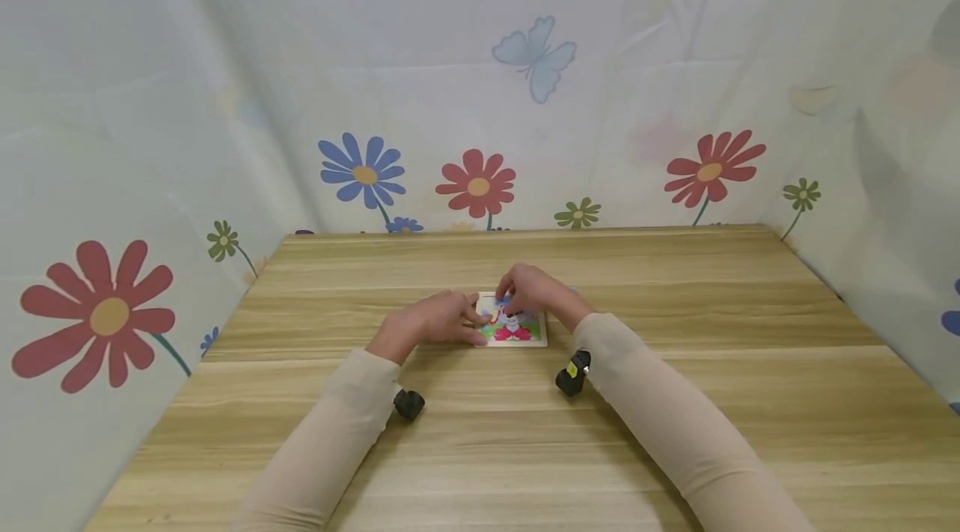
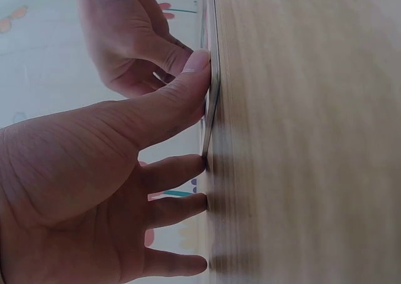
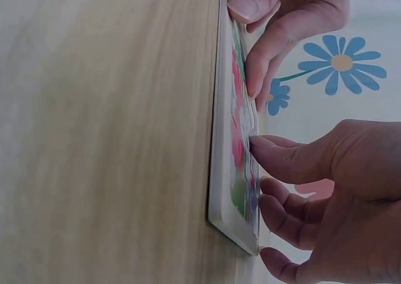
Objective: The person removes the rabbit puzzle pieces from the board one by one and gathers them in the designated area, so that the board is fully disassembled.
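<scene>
A small flat picture puzzle (image 1: 516, 332) in a pale wooden frame lies on the table, showing a pink and white figure on green. My left hand (image 1: 442, 317) is at its left side. In the left wrist view its thumb (image 2: 195, 63) rests on the frame's edge, while the lower fingertips touch the tabletop. My right hand (image 1: 531, 290) reaches over the far part of the picture. The right wrist view has its thumb (image 3: 276, 155) and fingertips on the picture's face, spread apart, with no loose piece showing between them. That hand covers part of the picture.
The wood-grain table (image 1: 510, 432) extends around the puzzle on all sides. A bit of something blue (image 1: 573, 290) shows behind my right wrist. A white flowered cloth (image 1: 420, 98) hangs behind and beside the table. Black wrist cameras (image 1: 409, 405) are worn under both cuffs.
</scene>
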`<act>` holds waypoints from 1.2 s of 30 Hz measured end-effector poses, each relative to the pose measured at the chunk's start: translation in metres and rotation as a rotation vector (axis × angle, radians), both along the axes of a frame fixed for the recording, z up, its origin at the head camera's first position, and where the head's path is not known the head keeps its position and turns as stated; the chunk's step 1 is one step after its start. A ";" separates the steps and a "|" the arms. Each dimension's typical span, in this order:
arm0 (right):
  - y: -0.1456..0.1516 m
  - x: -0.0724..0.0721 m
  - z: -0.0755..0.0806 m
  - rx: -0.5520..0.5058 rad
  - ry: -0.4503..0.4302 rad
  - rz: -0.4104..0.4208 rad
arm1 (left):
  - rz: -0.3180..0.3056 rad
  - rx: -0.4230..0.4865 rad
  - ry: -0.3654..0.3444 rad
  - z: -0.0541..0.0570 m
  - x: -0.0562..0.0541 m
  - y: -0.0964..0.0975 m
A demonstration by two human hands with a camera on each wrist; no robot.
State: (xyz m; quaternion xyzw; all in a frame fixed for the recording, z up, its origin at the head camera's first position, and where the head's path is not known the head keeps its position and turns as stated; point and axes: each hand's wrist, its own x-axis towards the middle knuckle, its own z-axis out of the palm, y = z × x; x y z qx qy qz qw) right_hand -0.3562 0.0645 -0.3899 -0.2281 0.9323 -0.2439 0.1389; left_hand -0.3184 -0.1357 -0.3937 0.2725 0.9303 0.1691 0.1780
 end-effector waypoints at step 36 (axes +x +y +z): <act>-0.003 0.004 0.000 -0.007 0.107 -0.063 | 0.003 0.015 0.002 0.002 0.002 0.000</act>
